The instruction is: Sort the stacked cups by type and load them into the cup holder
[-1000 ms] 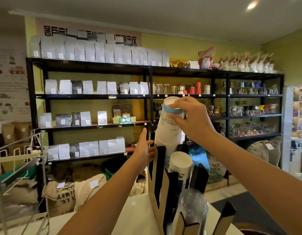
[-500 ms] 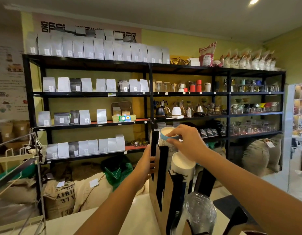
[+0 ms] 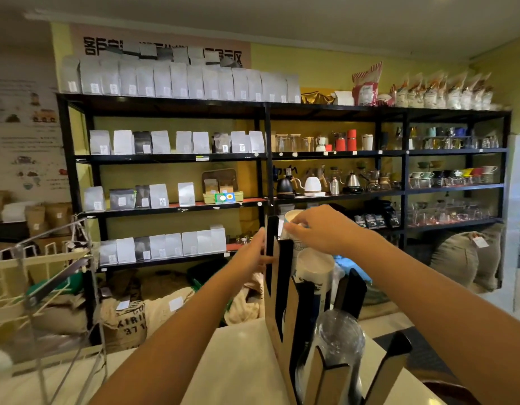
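A wooden cup holder point(image 3: 277, 323) with black edges stands on the white counter in front of me. My right hand point(image 3: 320, 229) grips the rim of a stack of white paper cups with a blue band point(image 3: 292, 219), sunk deep in the holder's far slot. My left hand point(image 3: 251, 257) presses against the holder's left wall. A second stack of white paper cups point(image 3: 314, 266) sits in the middle slot. A stack of clear plastic cups point(image 3: 339, 337) fills the nearest slot.
A wire rack point(image 3: 42, 276) stands on the white counter point(image 3: 241, 363) at my left. Behind the counter run black shelves point(image 3: 267, 154) with coffee bags, kettles and glassware. Burlap sacks point(image 3: 127, 320) lie on the floor below.
My right hand has lowered the blue-banded cup stack from high above the holder down into its far slot. My left hand has stayed on the holder's side.
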